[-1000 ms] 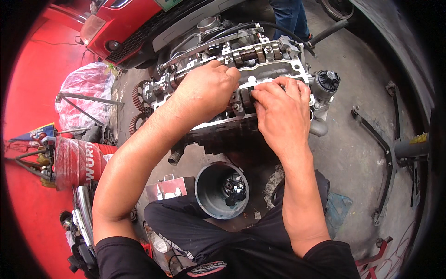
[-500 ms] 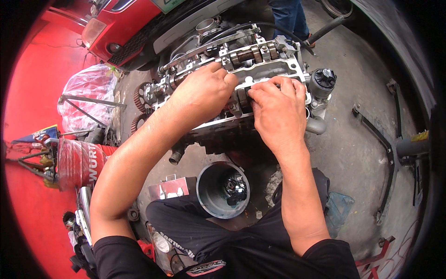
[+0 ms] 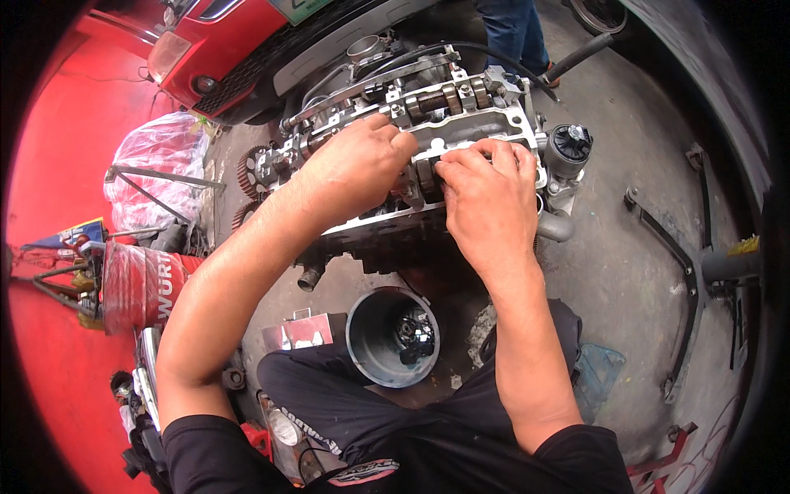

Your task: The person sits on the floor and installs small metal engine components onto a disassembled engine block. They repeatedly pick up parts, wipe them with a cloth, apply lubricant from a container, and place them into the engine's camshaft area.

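Note:
An opened engine lies in front of me, its two camshafts bared. My left hand is bent over the middle of the near camshaft, fingers curled down and closed. Its fingertips are hidden, so what they grip does not show. To its right, my right hand wraps its fingers and thumb over the same shaft near its right end. Between the hands, dark cam lobes show. The far camshaft sits behind, untouched. Toothed sprockets are at the engine's left end.
Below the engine stands a grey bucket with dark parts inside, beside a metal box. A red car is behind, and a person's legs stand at the far right. A black-topped canister juts from the engine's right end; metal stand legs lie farther right.
Both hands keep nearly the same place and grip on the engine. The whole view has shifted very slightly.

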Demonstrator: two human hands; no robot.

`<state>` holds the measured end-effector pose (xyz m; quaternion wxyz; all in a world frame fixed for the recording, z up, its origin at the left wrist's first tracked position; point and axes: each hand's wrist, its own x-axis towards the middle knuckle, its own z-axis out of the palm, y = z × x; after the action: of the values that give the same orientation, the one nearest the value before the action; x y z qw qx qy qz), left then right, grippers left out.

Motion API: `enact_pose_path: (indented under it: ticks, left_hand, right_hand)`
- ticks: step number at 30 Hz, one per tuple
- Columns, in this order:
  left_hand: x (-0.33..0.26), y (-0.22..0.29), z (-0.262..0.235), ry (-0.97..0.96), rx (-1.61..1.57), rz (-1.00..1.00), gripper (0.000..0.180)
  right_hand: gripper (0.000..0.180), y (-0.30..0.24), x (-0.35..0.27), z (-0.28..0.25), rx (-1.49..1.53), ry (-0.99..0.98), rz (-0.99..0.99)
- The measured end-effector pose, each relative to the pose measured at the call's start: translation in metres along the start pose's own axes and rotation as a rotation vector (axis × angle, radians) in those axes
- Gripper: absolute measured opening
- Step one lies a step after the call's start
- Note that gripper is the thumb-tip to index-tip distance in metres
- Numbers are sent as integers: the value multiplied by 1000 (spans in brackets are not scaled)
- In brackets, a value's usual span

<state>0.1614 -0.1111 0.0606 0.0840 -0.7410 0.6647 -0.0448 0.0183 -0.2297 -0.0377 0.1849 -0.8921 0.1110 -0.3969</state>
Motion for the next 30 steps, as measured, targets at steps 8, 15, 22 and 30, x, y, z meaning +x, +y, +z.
enact_pose_path:
  ticks: [8,15,22,30]
  left_hand:
    - [-5,-3,6,-8,10,-46,14]
    - [-7,-3,3,55,96,90,13]
    - [2,-5,10,77,-81,-125,17]
    - [-3,-2,4,17,32,-39,14]
  right_hand:
    - [17,0,0,-2,4,-22,-4]
    - [19,-2,-2,-2,-14,-16,-12]
    - [21,-1,-2,0,-32,-7,-8]
    - [20,-3,-1,1,-34,-2,0]
